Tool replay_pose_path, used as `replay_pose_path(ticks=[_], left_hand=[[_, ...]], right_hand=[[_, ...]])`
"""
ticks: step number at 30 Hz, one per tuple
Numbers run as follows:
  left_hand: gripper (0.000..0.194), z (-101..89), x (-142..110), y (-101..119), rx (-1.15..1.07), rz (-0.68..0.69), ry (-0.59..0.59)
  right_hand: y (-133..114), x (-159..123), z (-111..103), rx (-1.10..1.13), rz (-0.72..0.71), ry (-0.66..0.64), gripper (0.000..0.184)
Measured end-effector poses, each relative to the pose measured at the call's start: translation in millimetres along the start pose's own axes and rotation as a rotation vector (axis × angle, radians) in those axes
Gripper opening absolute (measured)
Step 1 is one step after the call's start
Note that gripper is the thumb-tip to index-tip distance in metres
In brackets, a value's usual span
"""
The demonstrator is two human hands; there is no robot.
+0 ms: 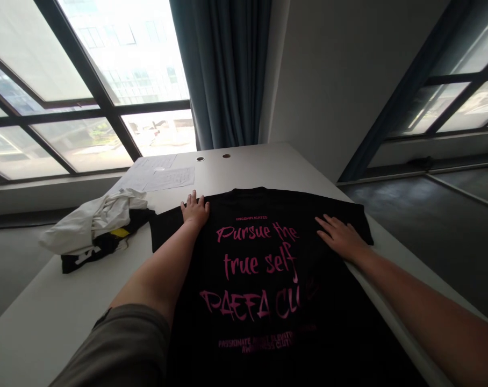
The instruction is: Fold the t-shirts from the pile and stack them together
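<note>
Lying flat on the table (pixel 296 166), the black shirt (pixel 248 279) sits beside the clothes pile (pixel 101 226). Left hand (pixel 196 209) and right hand (pixel 341 236) rest on the shirt, fingers extended, unclenched.

The head view looks from above and behind the left grip (pixel 195 210) and right grip (pixel 341 236), forward and down over the surface (pixel 260 161). It is near enough for both forearms to fill the foreground, yet reaches beyond the grips to the curtain (pixel 228 70) and windows (pixel 127 48).
</note>
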State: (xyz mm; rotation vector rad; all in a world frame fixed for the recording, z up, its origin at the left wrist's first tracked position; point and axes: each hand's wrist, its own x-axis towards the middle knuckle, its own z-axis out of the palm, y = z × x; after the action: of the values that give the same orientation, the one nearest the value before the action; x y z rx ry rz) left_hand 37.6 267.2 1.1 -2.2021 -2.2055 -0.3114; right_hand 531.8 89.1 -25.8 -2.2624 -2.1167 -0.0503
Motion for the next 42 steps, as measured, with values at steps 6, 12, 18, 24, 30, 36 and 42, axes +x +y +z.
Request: replay_pose_path(ticks=[6,12,18,24,30,36,42], left_hand=[[0.057,-41.0,-130,-4,-0.059,0.35,0.028],[0.057,-60.0,-295,-61,-0.19,0.366,-0.296],[0.064,-60.0,-377,-88,-0.169,0.105,-0.265],[0.061,-64.2,-416,-99,-0.117,0.019,-0.143],[0.03,-79.9,-443,-102,-0.034,-0.042,-0.287],[0.019,-96.7,-442,-104,-0.162,-0.102,-0.307],[0.008,-106.7,-438,-104,-0.448,-0.216,-0.419]], right_hand=[[45,-46,8,-0.01,0.221,0.085,0.066],[-3,-117,-12,0.072,0.002,0.235,0.059],[-63,-187,-24,0.062,-0.007,0.218,0.044],[-61,-236,-22,-0.024,0.092,0.241,0.047],[-56,-281,-25,0.131,0.201,0.103,0.057],[-57,-302,-36,0.281,0.154,0.219,0.048],[-31,-296,-50,0.221,0.235,0.059,0.03]])
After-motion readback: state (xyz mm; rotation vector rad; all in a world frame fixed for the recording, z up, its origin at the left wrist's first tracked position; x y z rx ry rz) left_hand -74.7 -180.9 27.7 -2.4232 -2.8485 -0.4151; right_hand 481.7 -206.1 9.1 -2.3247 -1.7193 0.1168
